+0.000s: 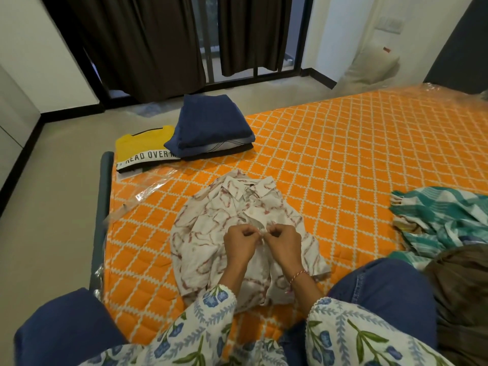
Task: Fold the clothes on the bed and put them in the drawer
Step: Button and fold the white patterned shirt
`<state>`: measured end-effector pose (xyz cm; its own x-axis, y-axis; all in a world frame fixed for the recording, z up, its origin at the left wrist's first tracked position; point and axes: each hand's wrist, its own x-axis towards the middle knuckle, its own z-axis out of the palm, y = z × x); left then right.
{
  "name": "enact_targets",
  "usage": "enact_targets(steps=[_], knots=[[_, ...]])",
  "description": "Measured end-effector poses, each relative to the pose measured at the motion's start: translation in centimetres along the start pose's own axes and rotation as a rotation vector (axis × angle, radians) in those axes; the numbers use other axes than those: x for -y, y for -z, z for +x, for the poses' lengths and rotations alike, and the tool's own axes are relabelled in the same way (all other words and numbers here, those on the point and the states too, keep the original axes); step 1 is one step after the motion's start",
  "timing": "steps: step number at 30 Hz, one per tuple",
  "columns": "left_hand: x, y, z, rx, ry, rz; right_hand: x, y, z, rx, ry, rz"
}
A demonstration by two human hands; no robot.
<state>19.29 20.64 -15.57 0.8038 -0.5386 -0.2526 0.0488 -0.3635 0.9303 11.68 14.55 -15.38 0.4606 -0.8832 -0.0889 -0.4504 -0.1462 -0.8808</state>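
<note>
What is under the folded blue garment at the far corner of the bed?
Under the blue garment lies a dark folded piece with a striped edge; beside it is a yellow T-shirt, whose right edge the pile covers. How many pieces the pile holds cannot be seen.

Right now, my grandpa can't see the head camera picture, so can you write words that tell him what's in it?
Two hands, left hand and right hand, pinch the front of a white patterned shirt lying on an orange bed. Folded clothes, a blue stack and a yellow shirt, sit at the far corner; a teal checked cloth lies unfolded to the right.
</note>
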Motion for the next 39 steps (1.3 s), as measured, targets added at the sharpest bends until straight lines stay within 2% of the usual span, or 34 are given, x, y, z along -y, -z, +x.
enact_targets(steps=[6,11,13,17,18,24,33,39], knots=[[0.4,-0.1,0.1,-0.010,0.017,-0.033,-0.5,0.1,0.1,0.055,-0.087,0.149],[0.3,-0.7,-0.2,-0.053,-0.023,0.037,-0.2,-0.1,0.1,0.023,-0.126,0.084],[0.5,-0.7,-0.3,-0.049,-0.025,-0.007,-0.2,-0.1,0.4,0.054,-0.167,0.095],[0.2,-0.2,0.1,-0.052,0.075,-0.112,-0.3,0.8,1.1,0.193,-0.451,0.467],[0.1,-0.1,0.1,-0.037,0.092,-0.134,-0.3,1.0,1.0,0.224,-0.473,0.491],[-0.3,-0.1,-0.3,-0.005,0.109,-0.156,-1.2,0.5,0.9,0.257,-0.454,0.455],[0.4,-0.1,-0.2,-0.032,0.043,-0.086,-1.7,-0.3,1.1,0.157,-0.287,0.338],[0.3,0.1,0.0,-0.006,0.030,-0.054,-1.6,-0.3,0.9,0.136,-0.272,0.345]])
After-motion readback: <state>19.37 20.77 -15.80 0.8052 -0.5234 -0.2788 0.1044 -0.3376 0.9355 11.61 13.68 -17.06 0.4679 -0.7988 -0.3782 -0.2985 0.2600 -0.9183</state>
